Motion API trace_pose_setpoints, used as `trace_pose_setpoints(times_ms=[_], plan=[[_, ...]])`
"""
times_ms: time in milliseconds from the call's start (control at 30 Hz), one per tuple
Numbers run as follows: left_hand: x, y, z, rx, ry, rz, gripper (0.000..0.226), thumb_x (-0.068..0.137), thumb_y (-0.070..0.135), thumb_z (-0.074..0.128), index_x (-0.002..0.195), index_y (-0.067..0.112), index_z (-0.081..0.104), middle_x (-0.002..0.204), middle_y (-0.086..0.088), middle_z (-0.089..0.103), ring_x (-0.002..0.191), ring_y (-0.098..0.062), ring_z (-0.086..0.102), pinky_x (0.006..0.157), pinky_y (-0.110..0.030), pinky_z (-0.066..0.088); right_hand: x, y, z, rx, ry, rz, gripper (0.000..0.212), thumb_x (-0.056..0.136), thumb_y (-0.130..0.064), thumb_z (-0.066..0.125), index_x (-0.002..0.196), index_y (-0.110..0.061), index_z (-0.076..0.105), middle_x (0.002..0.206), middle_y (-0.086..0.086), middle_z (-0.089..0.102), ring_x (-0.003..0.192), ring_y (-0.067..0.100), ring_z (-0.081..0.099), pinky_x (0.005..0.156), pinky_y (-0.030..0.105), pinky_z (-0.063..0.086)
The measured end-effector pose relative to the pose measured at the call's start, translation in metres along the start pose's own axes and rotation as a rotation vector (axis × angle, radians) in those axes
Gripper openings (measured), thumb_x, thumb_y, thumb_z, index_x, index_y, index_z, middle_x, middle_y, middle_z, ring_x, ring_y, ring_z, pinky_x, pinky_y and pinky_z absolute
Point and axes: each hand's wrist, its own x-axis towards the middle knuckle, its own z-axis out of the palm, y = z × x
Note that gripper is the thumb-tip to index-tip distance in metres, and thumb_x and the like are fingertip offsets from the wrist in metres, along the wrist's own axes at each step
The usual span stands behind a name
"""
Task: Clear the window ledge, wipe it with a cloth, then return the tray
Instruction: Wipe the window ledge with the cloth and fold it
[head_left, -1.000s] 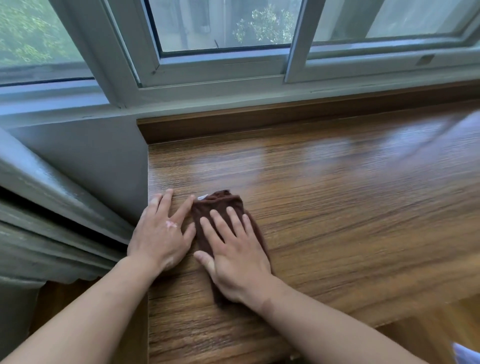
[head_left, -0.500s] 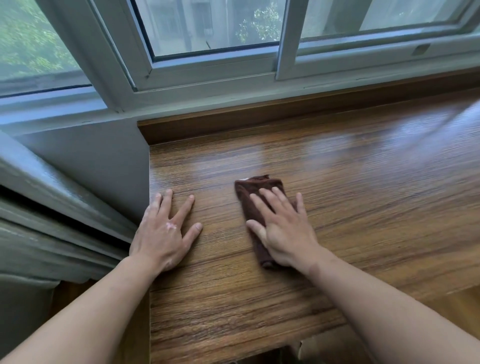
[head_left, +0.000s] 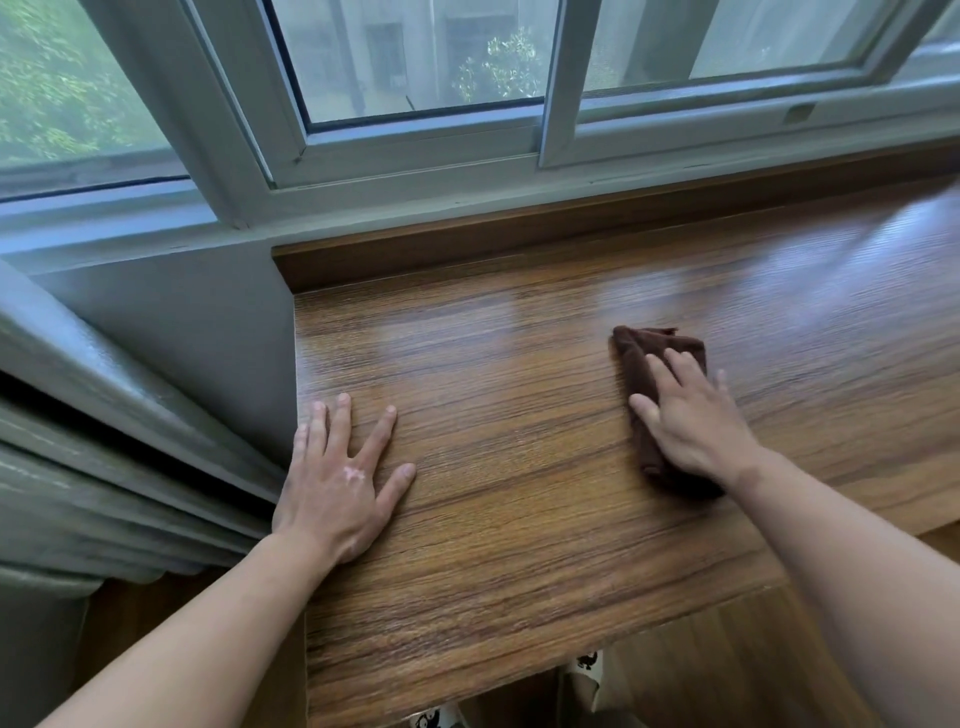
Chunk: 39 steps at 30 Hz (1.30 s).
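The wooden window ledge fills the middle of the view, glossy and brown. A folded dark brown cloth lies on it at the right. My right hand presses flat on the cloth with straight fingers, covering its right half. My left hand rests flat on the ledge's left edge, fingers spread, holding nothing. No tray is in view.
Grey window frames run along the back behind a raised wooden lip. A grey wall and moulding border the ledge on the left. Below the front edge is wooden floor and a patterned object.
My right hand has slid the cloth to the right across the ledge, away from my left hand. The left hand has stayed in place.
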Motion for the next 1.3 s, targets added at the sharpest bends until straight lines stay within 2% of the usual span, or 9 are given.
trace_pose_setpoints(times_ms=[167, 333, 467, 633, 733, 867, 1100, 1233, 1300], plan=[[0.0, -0.005, 0.003, -0.045, 0.012, 0.008, 0.081, 0.084, 0.078, -0.007, 0.156, 0.044, -0.012, 0.168, -0.018, -0.01, 0.155, -0.039, -0.011, 0.126, -0.051, -0.004, -0.026, -0.064, 0.02, 0.105, 0.094, -0.07, 0.071, 0.099, -0.063, 0.032, 0.159, -0.025, 0.023, 0.167, 0.009, 0.015, 0.154, 0.026, 0.008, 0.125, 0.044, 0.006], [0.001, -0.003, 0.002, -0.051, 0.007, 0.023, 0.079, 0.081, 0.078, -0.01, 0.154, 0.046, -0.017, 0.168, -0.017, -0.015, 0.154, -0.038, -0.015, 0.125, -0.05, -0.006, -0.083, -0.137, 0.035, 0.121, 0.114, -0.211, 0.07, 0.093, -0.065, 0.021, 0.155, -0.035, 0.032, 0.164, 0.004, 0.028, 0.152, 0.027, 0.019, 0.124, 0.047, 0.015], [0.001, -0.004, 0.005, -0.053, 0.021, 0.012, 0.083, 0.081, 0.076, -0.008, 0.157, 0.045, -0.008, 0.168, -0.018, -0.011, 0.154, -0.039, -0.012, 0.125, -0.051, -0.005, -0.127, -0.188, 0.056, 0.172, 0.194, -0.315, 0.057, 0.096, -0.052, 0.039, 0.147, -0.031, 0.048, 0.153, 0.003, 0.046, 0.143, 0.03, 0.037, 0.118, 0.05, 0.029], [0.0, -0.005, 0.006, -0.071, 0.032, 0.018, 0.083, 0.081, 0.073, -0.004, 0.159, 0.044, -0.001, 0.169, -0.017, -0.008, 0.155, -0.038, -0.01, 0.125, -0.05, -0.003, -0.159, -0.221, 0.074, 0.21, 0.233, -0.401, 0.049, 0.097, -0.037, 0.048, 0.144, -0.024, 0.051, 0.147, 0.005, 0.049, 0.138, 0.031, 0.043, 0.115, 0.051, 0.035], [0.0, -0.003, 0.006, -0.065, 0.023, 0.005, 0.083, 0.081, 0.075, -0.003, 0.158, 0.046, -0.002, 0.169, -0.016, -0.01, 0.155, -0.037, -0.012, 0.125, -0.049, -0.004, -0.152, -0.208, 0.074, 0.189, 0.256, -0.437, 0.05, 0.094, -0.03, 0.051, 0.143, -0.023, 0.052, 0.145, 0.005, 0.051, 0.136, 0.03, 0.045, 0.115, 0.05, 0.035], [0.002, 0.002, 0.005, -0.075, 0.015, -0.019, 0.082, 0.08, 0.079, -0.002, 0.157, 0.049, -0.004, 0.169, -0.014, -0.012, 0.155, -0.035, -0.014, 0.125, -0.048, -0.007, -0.135, -0.168, 0.066, 0.173, 0.246, -0.449, 0.05, 0.096, -0.027, 0.043, 0.144, -0.024, 0.051, 0.145, 0.006, 0.052, 0.137, 0.029, 0.044, 0.118, 0.05, 0.031], [0.002, 0.0, 0.006, -0.056, -0.005, -0.04, 0.077, 0.086, 0.082, 0.003, 0.156, 0.051, -0.006, 0.169, -0.013, -0.009, 0.155, -0.034, -0.011, 0.126, -0.049, -0.003, -0.098, -0.049, 0.045, 0.178, 0.275, -0.303, 0.044, 0.1, -0.024, 0.046, 0.143, -0.024, 0.054, 0.144, 0.005, 0.053, 0.136, 0.027, 0.045, 0.118, 0.055, 0.028], [0.001, 0.003, 0.005, -0.057, -0.015, -0.061, 0.079, 0.085, 0.082, 0.002, 0.157, 0.049, -0.004, 0.169, -0.013, -0.008, 0.155, -0.034, -0.01, 0.126, -0.049, -0.002, -0.08, 0.024, 0.033, 0.13, 0.296, -0.156, 0.044, 0.1, -0.023, 0.053, 0.144, -0.023, 0.054, 0.145, 0.008, 0.054, 0.136, 0.029, 0.046, 0.117, 0.059, 0.025], [0.0, 0.006, 0.003, -0.061, -0.031, -0.068, 0.079, 0.086, 0.08, 0.003, 0.157, 0.048, -0.005, 0.169, -0.013, -0.01, 0.155, -0.034, -0.011, 0.126, -0.049, -0.003, -0.074, 0.062, 0.029, 0.12, 0.31, -0.086, 0.043, 0.101, -0.023, 0.05, 0.144, -0.021, 0.054, 0.144, 0.011, 0.055, 0.134, 0.033, 0.047, 0.116, 0.061, 0.025]])
